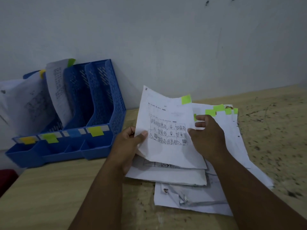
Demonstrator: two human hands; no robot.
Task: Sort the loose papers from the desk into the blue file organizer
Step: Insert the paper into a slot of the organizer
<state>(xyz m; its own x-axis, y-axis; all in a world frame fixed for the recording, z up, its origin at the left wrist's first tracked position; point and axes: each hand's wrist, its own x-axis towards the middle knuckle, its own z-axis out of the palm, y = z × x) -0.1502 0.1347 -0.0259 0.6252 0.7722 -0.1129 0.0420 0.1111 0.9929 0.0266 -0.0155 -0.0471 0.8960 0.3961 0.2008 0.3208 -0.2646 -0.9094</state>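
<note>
My left hand (pixel 131 145) pinches the left edge of a printed sheet (pixel 167 117) with a comic grid and a green sticky tab at its top right corner, lifting it off the pile. My right hand (pixel 207 133) holds the sheet's right edge, fingers reaching into the loose paper pile (pixel 187 193) beneath, where several green tabs show. The blue file organizer (pixel 99 146) stands at the left against the wall. Its front carries yellow, green and blue labels. Its two left slots hold papers; the two right slots look empty.
The wooden desk (pixel 274 130) is speckled with dark marks on the right. A pale wall rises right behind it. A dark red object (pixel 6 178) sits off the desk's left edge. Bare desk surface lies in front of the organizer.
</note>
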